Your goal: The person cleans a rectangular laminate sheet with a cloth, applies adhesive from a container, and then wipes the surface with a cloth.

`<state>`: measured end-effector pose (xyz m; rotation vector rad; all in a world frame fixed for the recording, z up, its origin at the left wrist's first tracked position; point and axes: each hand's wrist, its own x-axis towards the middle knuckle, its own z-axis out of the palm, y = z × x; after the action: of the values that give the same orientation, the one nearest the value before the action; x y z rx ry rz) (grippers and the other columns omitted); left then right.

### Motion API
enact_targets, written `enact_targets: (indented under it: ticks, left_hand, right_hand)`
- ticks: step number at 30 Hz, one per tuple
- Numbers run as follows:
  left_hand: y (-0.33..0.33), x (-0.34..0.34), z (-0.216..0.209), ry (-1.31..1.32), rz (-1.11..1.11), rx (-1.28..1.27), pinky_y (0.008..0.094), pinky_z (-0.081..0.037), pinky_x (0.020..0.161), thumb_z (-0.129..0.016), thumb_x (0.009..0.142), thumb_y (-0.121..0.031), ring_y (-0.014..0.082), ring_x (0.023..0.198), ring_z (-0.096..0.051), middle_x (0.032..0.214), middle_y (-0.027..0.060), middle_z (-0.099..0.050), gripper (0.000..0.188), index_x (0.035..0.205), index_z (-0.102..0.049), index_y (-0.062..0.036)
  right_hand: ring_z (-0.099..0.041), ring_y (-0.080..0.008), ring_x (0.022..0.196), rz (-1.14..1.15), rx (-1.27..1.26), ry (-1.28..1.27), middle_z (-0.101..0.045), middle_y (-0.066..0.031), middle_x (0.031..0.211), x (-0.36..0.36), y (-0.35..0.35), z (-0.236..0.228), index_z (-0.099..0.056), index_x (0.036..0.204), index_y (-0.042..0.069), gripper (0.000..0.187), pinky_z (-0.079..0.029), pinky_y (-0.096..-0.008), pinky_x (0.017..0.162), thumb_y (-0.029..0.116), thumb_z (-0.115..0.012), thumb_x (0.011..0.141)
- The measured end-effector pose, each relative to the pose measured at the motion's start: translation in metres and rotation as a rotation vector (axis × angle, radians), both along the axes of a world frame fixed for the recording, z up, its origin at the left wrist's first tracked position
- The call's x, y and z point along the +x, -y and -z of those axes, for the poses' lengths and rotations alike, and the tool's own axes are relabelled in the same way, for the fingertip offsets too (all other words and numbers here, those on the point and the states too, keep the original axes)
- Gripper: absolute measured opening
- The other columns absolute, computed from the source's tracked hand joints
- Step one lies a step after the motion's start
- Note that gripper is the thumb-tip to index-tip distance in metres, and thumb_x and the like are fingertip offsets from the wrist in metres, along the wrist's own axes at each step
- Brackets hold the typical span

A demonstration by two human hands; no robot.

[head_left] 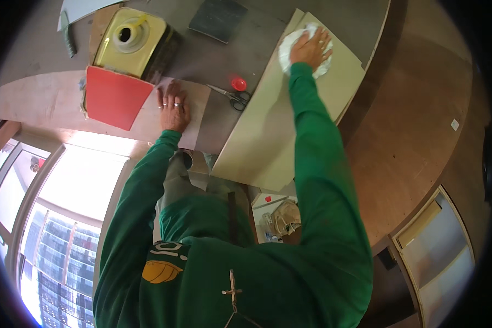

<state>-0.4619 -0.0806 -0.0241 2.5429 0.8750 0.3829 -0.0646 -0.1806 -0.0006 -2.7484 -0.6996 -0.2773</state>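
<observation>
My right hand (310,50) presses down with spread fingers on a crumpled white cloth (286,54), holding it against a long cream board (268,131). The board lies at a slant on the table and seems to rest on another sheet. Over on the left, my left hand (175,106) lies flat, fingers a little apart, on a pale wooden sheet (194,123). Beside it stands a red panel (117,98), close to a yellow metal can (106,46) with an open round spout. Between my hands are black-handled scissors (238,100) and a small red cap (238,83).
A dark square sheet (217,19) lies at the far middle of the grey table (202,65). A greenish, narrow tool (68,35) is at the far left. Right of the board, a large curved brown wooden surface (410,136) spreads out. A bright window (65,218) is at lower left.
</observation>
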Motion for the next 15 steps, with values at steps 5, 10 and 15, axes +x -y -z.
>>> enact_targets:
  ticks: [5, 10, 15]
  left_hand:
    - [0.0, 0.005, -0.002, -0.004, 0.022, -0.024, 0.057, -0.017, 0.12, -0.059, 0.091, -0.014, 0.0286, 0.141, -0.038, 0.14, 0.0093, -0.051, 0.028, 0.118, -0.052, -0.0111]
    - [0.004, 0.002, 0.0, -0.03, 0.006, -0.022, 0.0554, -0.016, 0.121, -0.059, 0.091, -0.014, 0.0275, 0.14, -0.039, 0.14, 0.0088, -0.051, 0.026, 0.117, -0.054, -0.0114]
    - [0.003, -0.003, -0.003, -0.035, -0.018, -0.017, 0.0555, -0.016, 0.121, -0.058, 0.093, -0.016, 0.0269, 0.141, -0.037, 0.141, 0.0085, -0.05, 0.025, 0.117, -0.055, -0.0108]
  right_hand:
    - [-0.027, -0.0358, 0.147, 0.034, -0.002, -0.032, -0.035, -0.0193, 0.157, 0.029, 0.004, 0.001, -0.037, 0.15, 0.001, 0.06, -0.014, -0.0541, 0.12, 0.038, -0.034, 0.103]
    - [-0.022, -0.0349, 0.15, -0.035, -0.093, -0.039, -0.03, -0.0204, 0.159, -0.123, 0.06, 0.002, -0.035, 0.15, -0.001, 0.059, -0.01, -0.0554, 0.121, 0.034, -0.038, 0.102]
    - [-0.019, -0.0383, 0.151, -0.112, -0.209, -0.393, -0.026, -0.0231, 0.16, -0.345, 0.146, -0.026, -0.035, 0.15, -0.001, 0.066, -0.005, -0.0595, 0.12, 0.029, -0.05, 0.094]
